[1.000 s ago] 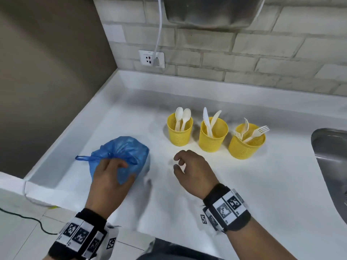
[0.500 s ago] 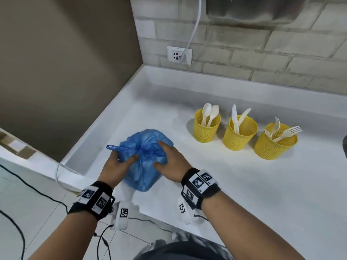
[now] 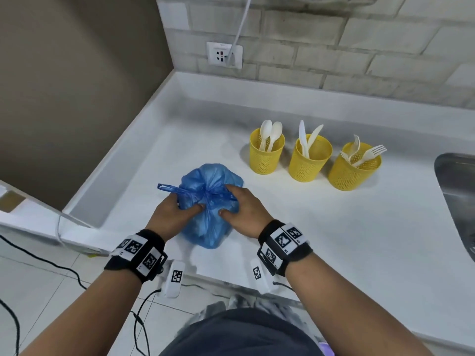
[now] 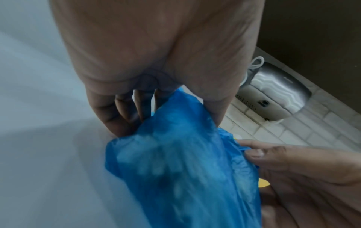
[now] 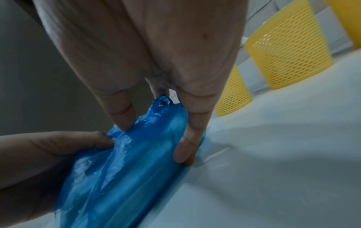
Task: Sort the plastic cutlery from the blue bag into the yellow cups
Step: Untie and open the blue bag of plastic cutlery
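Both hands, left hand (image 3: 168,214) and right hand (image 3: 244,209), now pinch the knotted blue bag (image 3: 208,201).

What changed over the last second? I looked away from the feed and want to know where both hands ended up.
The right hand moved left from the bare counter onto the blue bag and took hold of it near the knot. The left hand shifted from resting on the bag to gripping its left side. The three yellow cups and the cutlery in them stayed as they were.
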`<action>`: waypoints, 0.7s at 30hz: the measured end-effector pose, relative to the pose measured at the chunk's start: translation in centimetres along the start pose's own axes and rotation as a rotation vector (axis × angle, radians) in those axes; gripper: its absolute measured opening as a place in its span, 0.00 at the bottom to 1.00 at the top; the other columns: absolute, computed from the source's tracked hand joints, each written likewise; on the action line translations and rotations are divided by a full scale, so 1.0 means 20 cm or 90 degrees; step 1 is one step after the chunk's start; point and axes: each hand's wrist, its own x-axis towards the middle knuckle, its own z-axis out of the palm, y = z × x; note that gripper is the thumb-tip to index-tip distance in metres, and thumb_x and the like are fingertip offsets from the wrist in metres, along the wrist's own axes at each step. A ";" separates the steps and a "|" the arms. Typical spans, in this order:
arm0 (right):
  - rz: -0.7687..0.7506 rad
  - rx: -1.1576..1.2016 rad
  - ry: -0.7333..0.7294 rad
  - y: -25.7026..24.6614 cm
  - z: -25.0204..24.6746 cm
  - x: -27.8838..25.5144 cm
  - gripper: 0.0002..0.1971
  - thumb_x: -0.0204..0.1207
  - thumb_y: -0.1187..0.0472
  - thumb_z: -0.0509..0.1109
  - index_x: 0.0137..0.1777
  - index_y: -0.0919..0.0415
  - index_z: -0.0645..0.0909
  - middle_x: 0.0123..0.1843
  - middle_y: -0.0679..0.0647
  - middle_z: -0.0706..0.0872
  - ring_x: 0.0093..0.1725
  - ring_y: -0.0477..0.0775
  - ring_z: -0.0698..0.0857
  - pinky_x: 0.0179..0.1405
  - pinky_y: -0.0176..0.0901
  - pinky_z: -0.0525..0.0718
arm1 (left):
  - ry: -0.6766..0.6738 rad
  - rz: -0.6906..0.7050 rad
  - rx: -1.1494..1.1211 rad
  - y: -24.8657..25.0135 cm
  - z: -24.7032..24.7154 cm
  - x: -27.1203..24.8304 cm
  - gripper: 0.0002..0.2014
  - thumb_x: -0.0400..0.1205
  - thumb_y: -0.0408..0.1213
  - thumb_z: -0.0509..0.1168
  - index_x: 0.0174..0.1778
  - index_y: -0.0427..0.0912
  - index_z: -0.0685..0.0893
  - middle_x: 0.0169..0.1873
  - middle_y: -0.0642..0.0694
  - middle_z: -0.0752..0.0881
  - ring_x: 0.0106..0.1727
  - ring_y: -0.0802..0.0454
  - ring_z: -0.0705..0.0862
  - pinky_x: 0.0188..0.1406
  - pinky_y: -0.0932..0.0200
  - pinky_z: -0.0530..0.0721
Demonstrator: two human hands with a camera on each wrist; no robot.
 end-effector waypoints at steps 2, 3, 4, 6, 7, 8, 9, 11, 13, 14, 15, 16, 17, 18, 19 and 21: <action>-0.010 -0.004 0.007 -0.03 0.01 0.01 0.35 0.81 0.56 0.74 0.86 0.56 0.66 0.82 0.58 0.72 0.80 0.57 0.73 0.78 0.42 0.68 | 0.010 0.016 0.008 0.00 -0.03 -0.02 0.15 0.81 0.48 0.75 0.60 0.49 0.84 0.49 0.59 0.87 0.50 0.64 0.85 0.42 0.66 0.78; -0.016 -0.006 0.010 -0.04 0.02 0.01 0.35 0.81 0.56 0.74 0.86 0.56 0.66 0.81 0.58 0.73 0.80 0.56 0.73 0.78 0.41 0.68 | 0.013 0.021 0.017 -0.01 -0.05 -0.03 0.14 0.81 0.47 0.75 0.59 0.49 0.84 0.47 0.60 0.87 0.48 0.66 0.84 0.40 0.68 0.77; -0.021 -0.007 0.012 -0.06 0.02 0.02 0.34 0.81 0.57 0.74 0.85 0.56 0.67 0.81 0.58 0.73 0.79 0.56 0.73 0.77 0.39 0.67 | 0.015 0.024 0.021 0.00 -0.06 -0.04 0.14 0.81 0.47 0.76 0.58 0.50 0.83 0.47 0.60 0.86 0.48 0.67 0.83 0.40 0.68 0.77; -0.028 -0.013 0.013 -0.08 0.03 0.03 0.34 0.80 0.57 0.74 0.85 0.57 0.67 0.80 0.58 0.73 0.79 0.56 0.73 0.76 0.37 0.66 | 0.018 0.031 0.012 -0.01 -0.09 -0.05 0.16 0.80 0.48 0.76 0.61 0.50 0.84 0.51 0.58 0.88 0.51 0.64 0.86 0.44 0.67 0.79; -0.033 -0.015 0.013 -0.09 0.03 0.03 0.34 0.80 0.57 0.75 0.85 0.57 0.68 0.80 0.58 0.73 0.79 0.55 0.73 0.76 0.37 0.66 | 0.017 0.034 0.004 -0.01 -0.10 -0.05 0.18 0.79 0.48 0.77 0.62 0.49 0.84 0.53 0.56 0.89 0.53 0.61 0.87 0.46 0.64 0.81; -0.036 -0.019 0.013 -0.10 0.03 0.04 0.34 0.80 0.58 0.75 0.85 0.57 0.68 0.80 0.58 0.73 0.80 0.55 0.73 0.77 0.37 0.66 | 0.019 0.038 0.001 0.00 -0.11 -0.05 0.18 0.79 0.48 0.77 0.63 0.49 0.84 0.54 0.55 0.90 0.55 0.59 0.87 0.48 0.62 0.82; -0.041 -0.022 0.013 -0.11 0.03 0.04 0.34 0.80 0.58 0.75 0.85 0.57 0.69 0.79 0.59 0.74 0.80 0.56 0.73 0.77 0.37 0.65 | 0.022 0.041 0.000 0.00 -0.12 -0.06 0.18 0.79 0.47 0.77 0.63 0.49 0.85 0.54 0.55 0.90 0.55 0.58 0.87 0.49 0.61 0.82; -0.041 -0.027 0.017 -0.12 0.03 0.03 0.34 0.80 0.58 0.75 0.84 0.57 0.69 0.80 0.59 0.74 0.80 0.55 0.73 0.76 0.35 0.65 | 0.025 0.050 -0.008 0.01 -0.12 -0.07 0.18 0.79 0.46 0.77 0.63 0.48 0.85 0.54 0.55 0.90 0.55 0.59 0.87 0.49 0.62 0.82; -0.032 -0.028 0.022 -0.10 0.02 0.01 0.34 0.80 0.58 0.75 0.85 0.57 0.68 0.80 0.59 0.73 0.80 0.55 0.73 0.75 0.34 0.64 | 0.018 0.055 -0.012 0.01 -0.10 -0.09 0.17 0.79 0.46 0.77 0.62 0.49 0.85 0.53 0.56 0.90 0.55 0.60 0.87 0.51 0.60 0.84; -0.029 -0.030 0.023 -0.09 0.02 -0.01 0.34 0.80 0.59 0.75 0.85 0.57 0.68 0.80 0.59 0.73 0.80 0.56 0.73 0.75 0.33 0.64 | 0.014 0.054 -0.018 0.01 -0.09 -0.10 0.17 0.79 0.46 0.77 0.62 0.49 0.85 0.54 0.56 0.90 0.55 0.58 0.88 0.54 0.57 0.85; -0.023 -0.034 0.023 -0.08 0.02 -0.03 0.34 0.80 0.59 0.75 0.85 0.58 0.69 0.80 0.59 0.73 0.79 0.56 0.73 0.74 0.32 0.63 | 0.006 0.050 -0.024 0.00 -0.07 -0.12 0.18 0.79 0.47 0.78 0.62 0.50 0.86 0.54 0.56 0.91 0.56 0.57 0.88 0.57 0.54 0.86; -0.014 -0.038 0.024 -0.05 0.01 -0.06 0.34 0.80 0.59 0.75 0.85 0.57 0.69 0.80 0.59 0.73 0.79 0.56 0.73 0.74 0.32 0.63 | -0.006 0.047 -0.027 -0.01 -0.04 -0.13 0.17 0.78 0.47 0.78 0.62 0.50 0.86 0.54 0.55 0.91 0.57 0.56 0.89 0.58 0.53 0.86; -0.006 -0.040 0.026 -0.03 0.01 -0.09 0.34 0.80 0.59 0.75 0.84 0.57 0.69 0.80 0.59 0.73 0.79 0.56 0.74 0.73 0.32 0.63 | -0.018 0.049 -0.028 -0.01 -0.01 -0.15 0.17 0.79 0.46 0.78 0.62 0.50 0.86 0.54 0.56 0.91 0.57 0.57 0.89 0.56 0.55 0.86; 0.006 -0.041 0.029 0.00 0.01 -0.13 0.33 0.79 0.59 0.75 0.84 0.57 0.69 0.80 0.59 0.73 0.79 0.56 0.74 0.73 0.31 0.64 | -0.032 0.050 -0.030 -0.01 0.03 -0.18 0.16 0.79 0.44 0.77 0.62 0.50 0.86 0.53 0.56 0.90 0.56 0.57 0.88 0.53 0.58 0.85; 0.014 -0.040 0.032 0.03 -0.01 -0.16 0.33 0.80 0.60 0.75 0.84 0.57 0.70 0.80 0.59 0.73 0.78 0.56 0.75 0.72 0.30 0.64 | -0.041 0.052 -0.035 0.00 0.07 -0.20 0.15 0.80 0.43 0.77 0.61 0.49 0.86 0.53 0.57 0.90 0.55 0.58 0.88 0.51 0.61 0.84; 0.038 -0.043 0.040 0.09 -0.03 -0.23 0.32 0.80 0.60 0.75 0.84 0.58 0.70 0.80 0.59 0.73 0.78 0.56 0.75 0.69 0.28 0.63 | -0.066 0.050 -0.044 0.01 0.15 -0.24 0.15 0.80 0.42 0.77 0.62 0.48 0.85 0.52 0.57 0.89 0.55 0.59 0.88 0.51 0.62 0.84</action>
